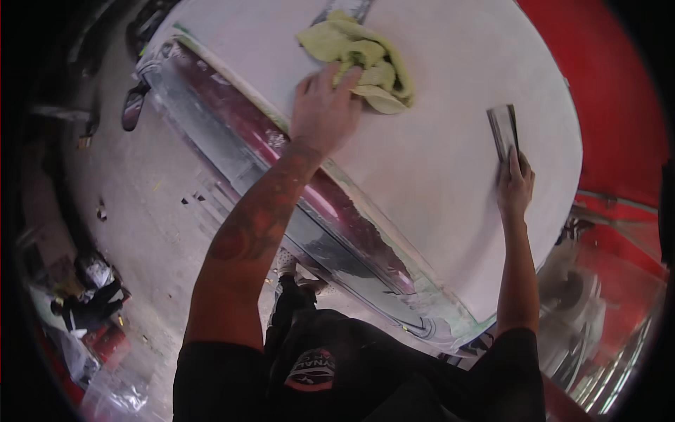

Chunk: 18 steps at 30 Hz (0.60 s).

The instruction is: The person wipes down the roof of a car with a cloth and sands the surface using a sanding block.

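My left hand reaches across to a crumpled yellow-green cloth, its fingers curled into the near side of the folds. The cloth rests on a broad, pale, matte vehicle panel that looks like a roof. Farther right, my right hand grips the lower end of a long, narrow grey block, which looks like a sanding block. It lies against or just over the pale surface; the exact contact cannot be made out. Behind the cloth, a grey strip-like piece shows partly.
A glossy dark red strip runs along the panel's near edge, bordered by greenish, worn paint. A side mirror juts out at left. Clutter and plastic lie on the concrete floor. Red surfaces stand at right.
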### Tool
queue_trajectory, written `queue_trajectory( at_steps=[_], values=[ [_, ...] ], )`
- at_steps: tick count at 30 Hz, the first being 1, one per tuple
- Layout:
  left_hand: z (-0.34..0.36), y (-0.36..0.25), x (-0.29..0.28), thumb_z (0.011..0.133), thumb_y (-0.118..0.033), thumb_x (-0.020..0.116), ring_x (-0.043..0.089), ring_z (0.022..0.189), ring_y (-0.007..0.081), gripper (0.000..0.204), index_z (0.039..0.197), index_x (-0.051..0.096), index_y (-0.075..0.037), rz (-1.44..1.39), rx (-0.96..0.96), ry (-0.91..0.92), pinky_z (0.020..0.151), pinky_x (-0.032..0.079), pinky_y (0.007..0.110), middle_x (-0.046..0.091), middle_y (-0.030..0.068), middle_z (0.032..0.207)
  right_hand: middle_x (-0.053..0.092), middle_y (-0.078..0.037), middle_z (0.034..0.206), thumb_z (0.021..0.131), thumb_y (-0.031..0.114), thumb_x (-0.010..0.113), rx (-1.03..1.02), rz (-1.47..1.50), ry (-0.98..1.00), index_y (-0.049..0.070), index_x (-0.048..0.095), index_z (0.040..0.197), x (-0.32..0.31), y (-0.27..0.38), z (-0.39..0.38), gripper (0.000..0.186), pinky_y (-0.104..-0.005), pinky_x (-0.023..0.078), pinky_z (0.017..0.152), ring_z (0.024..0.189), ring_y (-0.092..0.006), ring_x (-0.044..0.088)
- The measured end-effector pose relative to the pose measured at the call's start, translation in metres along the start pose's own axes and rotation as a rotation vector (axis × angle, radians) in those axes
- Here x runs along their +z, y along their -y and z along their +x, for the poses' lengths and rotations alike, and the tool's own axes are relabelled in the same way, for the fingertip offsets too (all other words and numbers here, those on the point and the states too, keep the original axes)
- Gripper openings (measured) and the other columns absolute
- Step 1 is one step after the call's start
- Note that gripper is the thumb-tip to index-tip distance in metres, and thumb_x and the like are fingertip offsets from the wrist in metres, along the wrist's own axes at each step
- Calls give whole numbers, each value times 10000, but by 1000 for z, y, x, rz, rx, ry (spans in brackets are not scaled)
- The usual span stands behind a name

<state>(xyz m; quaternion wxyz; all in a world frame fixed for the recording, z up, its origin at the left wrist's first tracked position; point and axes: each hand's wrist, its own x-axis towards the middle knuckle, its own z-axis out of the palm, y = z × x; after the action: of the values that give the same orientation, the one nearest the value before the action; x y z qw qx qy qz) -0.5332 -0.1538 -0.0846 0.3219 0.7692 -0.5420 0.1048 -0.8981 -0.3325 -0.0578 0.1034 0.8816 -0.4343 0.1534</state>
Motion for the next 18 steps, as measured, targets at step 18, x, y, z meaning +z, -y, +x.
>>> queue_trajectory(
  at_steps=[18],
  values=[
    [2, -21, 14, 874, -161, 601, 539, 1178, 339, 488, 1357, 531, -159, -3, 5, 67, 1031, 392, 461, 518, 154, 1326, 615, -161, 1193, 927, 245, 592, 106, -184, 41, 174, 603, 1274, 4, -14, 98, 354, -466, 516, 798, 992, -357, 599]
  ],
)
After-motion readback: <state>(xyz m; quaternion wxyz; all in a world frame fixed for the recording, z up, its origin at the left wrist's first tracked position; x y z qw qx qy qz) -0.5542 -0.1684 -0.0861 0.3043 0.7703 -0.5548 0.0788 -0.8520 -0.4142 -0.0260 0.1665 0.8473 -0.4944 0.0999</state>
